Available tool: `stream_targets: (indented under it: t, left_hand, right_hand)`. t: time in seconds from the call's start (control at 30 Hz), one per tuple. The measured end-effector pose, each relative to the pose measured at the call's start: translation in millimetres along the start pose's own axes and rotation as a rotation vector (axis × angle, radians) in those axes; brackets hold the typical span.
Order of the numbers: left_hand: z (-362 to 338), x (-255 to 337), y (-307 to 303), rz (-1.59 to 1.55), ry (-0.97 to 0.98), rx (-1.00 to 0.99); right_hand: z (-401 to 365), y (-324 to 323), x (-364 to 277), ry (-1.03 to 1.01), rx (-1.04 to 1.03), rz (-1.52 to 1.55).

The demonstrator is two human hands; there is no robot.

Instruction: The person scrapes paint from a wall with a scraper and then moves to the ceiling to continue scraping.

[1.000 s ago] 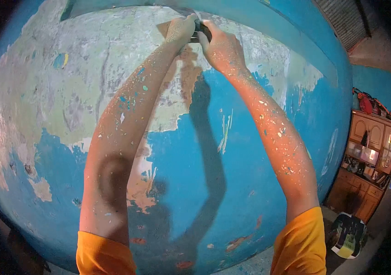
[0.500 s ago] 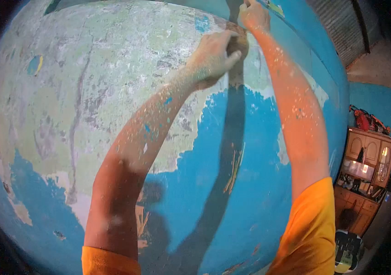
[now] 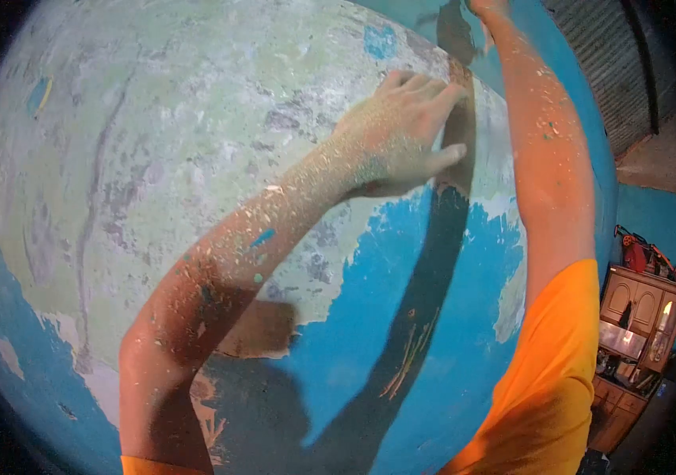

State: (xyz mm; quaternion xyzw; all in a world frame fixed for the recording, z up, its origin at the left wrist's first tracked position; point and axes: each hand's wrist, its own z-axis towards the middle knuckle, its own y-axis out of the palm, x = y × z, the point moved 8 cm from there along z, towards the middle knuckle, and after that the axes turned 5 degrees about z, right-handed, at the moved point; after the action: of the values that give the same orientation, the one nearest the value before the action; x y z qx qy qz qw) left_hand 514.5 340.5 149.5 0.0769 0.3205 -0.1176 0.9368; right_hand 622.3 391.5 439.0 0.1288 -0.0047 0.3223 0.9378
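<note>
A wall (image 3: 219,134) fills most of the view, with worn pale green and grey patches and blue paint (image 3: 385,293) below and to the right. My left hand (image 3: 409,131) lies against the worn patch, its fingers spread and nothing visible in it. Paint flakes and dust cover that forearm. My right hand (image 3: 490,9) is raised at the top edge, higher and further right, partly cut off by the frame. Its fingers look bent, and whatever they hold cannot be made out.
At the right stands a wooden cabinet (image 3: 640,317) with red and black items (image 3: 645,255) on top. Corrugated sheeting (image 3: 607,63) is at the upper right. Shadows of my arms and head fall across the wall.
The view has shifted on the wall. My left hand now shows flatter, more spread fingers and sits further right in view. My right hand has gone higher, nearly out of frame.
</note>
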Motion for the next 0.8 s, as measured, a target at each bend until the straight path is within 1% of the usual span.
stream_targets:
  t: [0.03, 0.1, 0.13, 0.2, 0.23, 0.3, 0.33, 0.4, 0.43, 0.47, 0.5, 0.53, 0.6, 0.63, 0.67, 0.73, 0.8]
  left_hand:
    - [0, 0, 0, 0.015, -0.014, 0.011]
    - [-1, -3, -3, 0.052, -0.032, 0.006]
    - [0, -4, -5, 0.064, -0.052, -0.011]
    - [2, -2, 0, 0.055, -0.066, -0.036]
    - [3, -3, -1, 0.042, -0.06, -0.007]
    - [7, -5, -2, 0.037, -0.047, 0.025]
    - [9, -9, -2, 0.068, -0.075, 0.034]
    - [18, -8, 6, 0.068, -0.103, 0.033]
    - [33, -20, 10, -0.08, -0.176, 0.064]
    - [48, -32, 17, -0.23, -0.248, 0.093]
    - [64, -34, 18, -0.223, -0.232, 0.145]
    - [77, -40, 26, -0.23, -0.233, 0.144]
    - [91, -37, 25, 0.035, -0.202, 0.319]
    - [91, -33, 33, 0.031, -0.212, 0.311]
    - [94, -31, 41, 0.009, -0.232, 0.273]
    - [93, -30, 41, 0.011, -0.242, 0.244]
    - [80, -16, 41, 0.069, -0.148, 0.16]
  right_hand:
    - [-2, 6, 7, 0.0, -0.003, -0.004]
    - [-12, 8, 14, 0.095, 0.15, 0.046]
    - [-13, 7, 9, 0.091, 0.15, 0.06]
    - [-21, 3, 32, 0.279, 0.081, 0.094]
    - [-25, -5, 38, 0.28, 0.081, 0.095]
    - [-22, -14, 42, 0.15, -0.035, -0.043]
    - [-10, -5, 47, 0.145, -0.028, -0.038]
    - [-1, 22, 66, 0.066, 0.018, 0.038]
    - [-11, 15, 50, 0.065, 0.051, 0.036]
    - [-25, 4, 29, 0.003, 0.083, 0.057]
    - [-35, -8, 12, -0.06, 0.111, 0.078]
    - [-35, -13, 4, -0.057, 0.108, 0.072]
    - [-36, -14, 4, 0.028, 0.008, 0.061]
    - [-40, -20, 4, 0.073, -0.025, 0.058]
    - [-36, -15, 15, 0.074, -0.032, 0.059]
    - [-7, 2, 43, -0.034, -0.044, -0.036]
    - [15, 7, 81, 0.036, -0.06, -0.107]
